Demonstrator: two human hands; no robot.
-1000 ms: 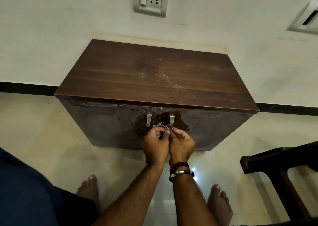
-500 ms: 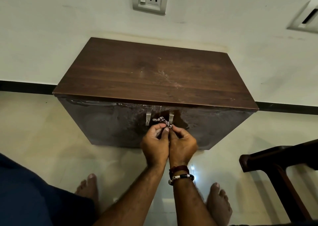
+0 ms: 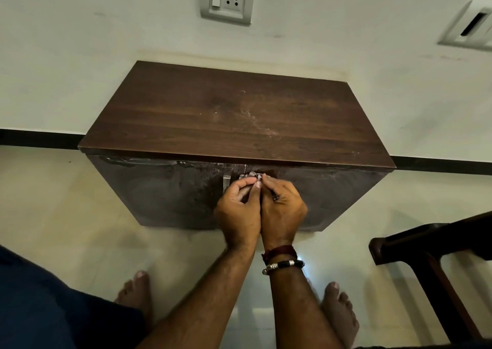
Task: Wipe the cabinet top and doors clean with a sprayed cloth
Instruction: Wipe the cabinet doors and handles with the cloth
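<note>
Head view: both hands at cabinet [image 3: 239, 120] front, just under top edge, where doors meet. Left hand [image 3: 237, 210] and right hand [image 3: 283, 209] curled, fingertips pinching small patterned scrap, maybe cloth [image 3: 250, 175], beside left handle [image 3: 226, 182]. Likely risks: scrap slipping from so slight a pinch; tugging door open; smears on doors [image 3: 165, 189] and dusty streak on top left untouched. Hard to tell: whether scrap is tied to handles; right handle hidden behind fingers; no spray bottle seen.

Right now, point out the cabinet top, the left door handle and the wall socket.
cabinet top [image 3: 202, 120]: head view, bare wood left of centre.
left door handle [image 3: 226, 180]: head view, metal strip.
wall socket [image 3: 226, 0]: head view, plate centre.
</note>
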